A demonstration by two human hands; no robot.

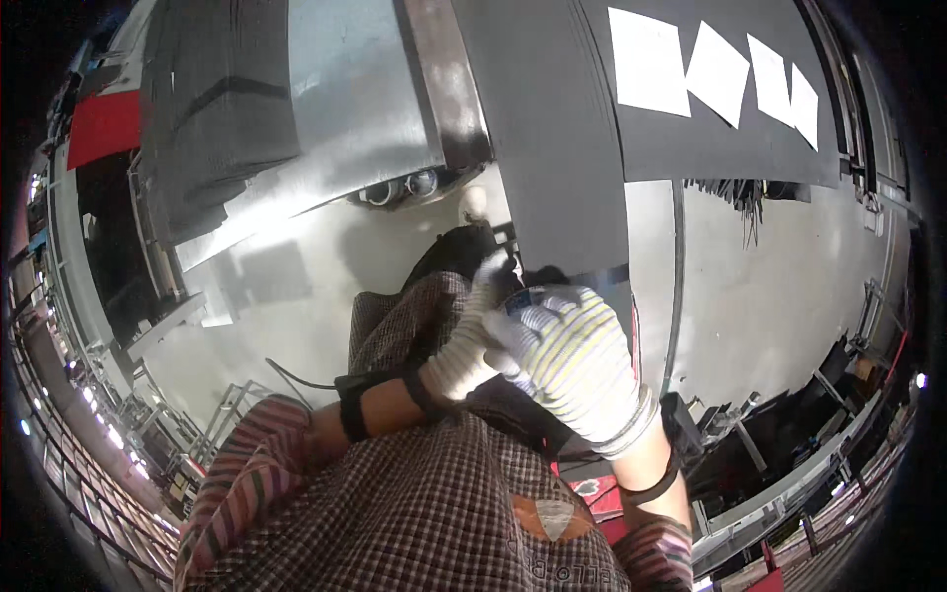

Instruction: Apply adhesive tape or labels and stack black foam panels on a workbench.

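Both my hands wear white knitted gloves with thin stripes and meet in front of my checked apron [395,483]. My left hand [469,345] is closed, its thumb and fingers pointing up beside a small dark object [515,299] that shows between the gloves. Curled over from the other side, my right hand [582,360] has its fingers bent towards the left one. What lies inside the fingers is mostly hidden, so I cannot make out its kind. Just beyond the hands ends a long dark grey strip of surface [557,148].
Four white paper sheets [649,61] lie on the dark grey surface at far right. A shiny metal sheet [360,89] and dark grey cloth-like sheets [222,128] are at far left. Dark strips [745,197] hang from the right edge. A red panel [104,126] stands at left.
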